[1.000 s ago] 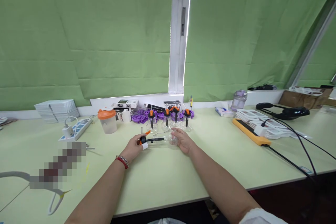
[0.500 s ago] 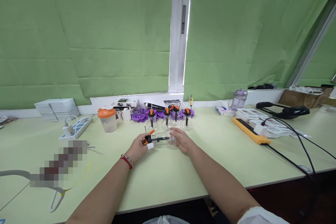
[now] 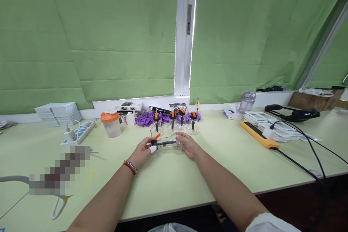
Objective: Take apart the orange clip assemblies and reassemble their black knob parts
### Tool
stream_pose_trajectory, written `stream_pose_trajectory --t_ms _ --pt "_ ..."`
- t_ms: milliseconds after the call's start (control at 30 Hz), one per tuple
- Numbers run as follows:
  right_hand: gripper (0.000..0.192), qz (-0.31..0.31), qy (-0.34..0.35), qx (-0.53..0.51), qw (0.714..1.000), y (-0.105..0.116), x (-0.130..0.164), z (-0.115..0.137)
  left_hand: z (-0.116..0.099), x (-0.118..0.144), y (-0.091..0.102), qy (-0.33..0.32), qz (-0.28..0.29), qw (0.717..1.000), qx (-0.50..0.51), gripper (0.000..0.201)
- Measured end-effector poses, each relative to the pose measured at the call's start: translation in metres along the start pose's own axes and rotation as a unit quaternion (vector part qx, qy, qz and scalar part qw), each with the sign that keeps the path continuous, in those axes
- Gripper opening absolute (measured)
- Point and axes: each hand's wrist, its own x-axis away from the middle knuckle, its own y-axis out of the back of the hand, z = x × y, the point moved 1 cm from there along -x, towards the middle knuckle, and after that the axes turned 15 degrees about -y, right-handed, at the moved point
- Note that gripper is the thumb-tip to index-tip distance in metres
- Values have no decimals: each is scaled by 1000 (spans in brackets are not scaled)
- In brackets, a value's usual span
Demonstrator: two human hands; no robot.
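A clear plastic cup (image 3: 171, 144) lies on its side between my two hands, low over the pale green table (image 3: 168, 181). My right hand (image 3: 188, 145) grips its wide end. My left hand (image 3: 143, 150) holds the black and orange valve piece (image 3: 154, 140) pushed against the cup's narrow end; a white tip shows on one finger. Just behind stand several finished clear cups with orange and black tops (image 3: 174, 121), in front of purple plastic parts (image 3: 145, 120).
An orange-lidded tub (image 3: 110, 124), a power strip (image 3: 78, 132) and stacked white booklets (image 3: 58, 113) are at the left. A yellow strip (image 3: 258, 135), cables, papers and a clear jar (image 3: 247, 102) lie to the right. Small boxes line the window sill.
My left hand has slid the valve piece to the right, closer against the cup's end. My right hand has stayed on the cup.
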Motion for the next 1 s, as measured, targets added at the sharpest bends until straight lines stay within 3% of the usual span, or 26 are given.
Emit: stream_pose_trajectory --t_ms 467,1000 --pt "35 2 2 7 1000 -3 3 -1 -2 -1 -1 -13 5 1000 24 48" --pt "37 -36 -4 81 996 -3 0 -4 1 0 2 4 3 998 59 46"
